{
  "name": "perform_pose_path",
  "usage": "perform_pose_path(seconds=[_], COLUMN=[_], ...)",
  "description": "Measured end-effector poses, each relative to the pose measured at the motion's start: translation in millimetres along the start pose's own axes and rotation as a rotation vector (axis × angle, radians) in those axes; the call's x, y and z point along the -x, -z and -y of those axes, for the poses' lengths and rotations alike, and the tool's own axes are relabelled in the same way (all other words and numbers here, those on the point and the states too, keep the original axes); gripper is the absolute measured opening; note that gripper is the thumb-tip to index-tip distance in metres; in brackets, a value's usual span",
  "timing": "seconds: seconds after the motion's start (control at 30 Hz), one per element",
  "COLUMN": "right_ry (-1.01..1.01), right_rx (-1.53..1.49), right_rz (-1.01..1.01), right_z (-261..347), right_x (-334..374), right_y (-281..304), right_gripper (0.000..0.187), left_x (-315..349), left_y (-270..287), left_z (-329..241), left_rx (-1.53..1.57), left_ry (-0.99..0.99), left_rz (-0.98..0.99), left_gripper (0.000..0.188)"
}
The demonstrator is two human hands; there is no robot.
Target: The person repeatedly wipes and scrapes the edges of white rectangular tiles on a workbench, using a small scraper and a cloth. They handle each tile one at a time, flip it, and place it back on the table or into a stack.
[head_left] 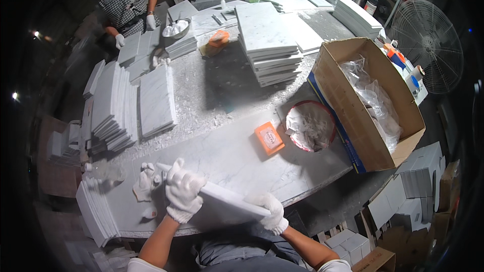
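Note:
A white marble tile [231, 196] is tilted up on edge at the table's near side, close to my body. My left hand [184, 191], in a white knit glove, is closed over its upper left end. My right hand [270, 212], gloved alike, grips the right end. The tile's lower part and face are partly hidden from above. Left of my left hand, a crumpled white glove [144, 183] lies on the marble-topped table [227, 146]. Ahead of my hands sits an orange block-shaped packet [269, 138] with a pale label.
A red-rimmed basin [333, 121] of white scraps stands beside an open cardboard box [333, 60] holding clear plastic. Tile stacks [269, 30] rise mid-table, at left [108, 103] and near left [95, 211]. A fan [428, 45] stands far right. Another person [126, 5] works at far left.

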State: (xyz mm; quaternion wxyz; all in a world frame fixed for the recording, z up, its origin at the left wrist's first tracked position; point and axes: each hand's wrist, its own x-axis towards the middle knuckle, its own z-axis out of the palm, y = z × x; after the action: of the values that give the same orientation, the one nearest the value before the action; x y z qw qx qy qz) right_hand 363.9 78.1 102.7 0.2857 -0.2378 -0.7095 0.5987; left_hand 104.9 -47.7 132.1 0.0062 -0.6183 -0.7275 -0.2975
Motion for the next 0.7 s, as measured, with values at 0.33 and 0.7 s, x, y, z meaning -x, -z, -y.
perform_pose_path(seconds=[0.33, 0.7], right_ry=[0.106, -0.076], right_rx=[0.200, -0.021], right_rz=[-0.023, -0.029], right_z=[-12.2, -27.5], right_x=[2.8, 13.8], right_y=[1.8, 0.1], right_gripper=[0.022, 0.021], left_x=[-14.0, -20.2], left_y=[13.8, 3.2], left_z=[-17.1, -15.2], left_rx=[-0.363, -0.256], left_ry=[-0.078, -0.043], left_rz=[0.083, -0.066], left_gripper=[0.035, 0.029])
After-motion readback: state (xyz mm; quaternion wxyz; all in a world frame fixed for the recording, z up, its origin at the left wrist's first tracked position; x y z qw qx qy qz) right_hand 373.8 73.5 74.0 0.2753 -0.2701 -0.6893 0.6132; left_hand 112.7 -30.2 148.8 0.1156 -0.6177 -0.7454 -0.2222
